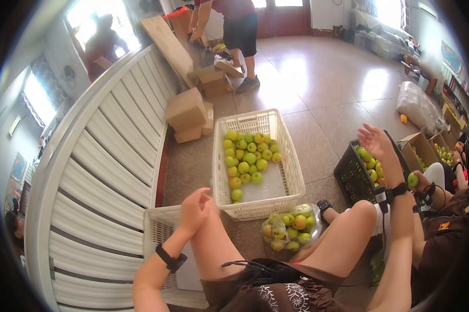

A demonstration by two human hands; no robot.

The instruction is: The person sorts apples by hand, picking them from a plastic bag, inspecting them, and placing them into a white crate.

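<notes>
My right hand (375,141) is raised beside the black crate (348,179), its fingers spread and nothing in them. Green apples (369,160) show inside that crate, partly behind my wrist. At my left knee, my left hand (195,212) has its fingers bent together, with no object visible in them. In front of me stands a white plastic crate (295,177), where green and yellowish apples (249,157) cover the far and left part of the bottom. Between my legs lies a clear plastic bag (303,210) of apples, some blushed with red.
Another white crate (154,229) is beside my left leg, against a white slatted panel (109,156). Cardboard boxes (187,112) stand beyond it, near a standing person (239,31). On the right, a co-worker's hand holds a green apple (412,180), near open cardboard boxes (419,145).
</notes>
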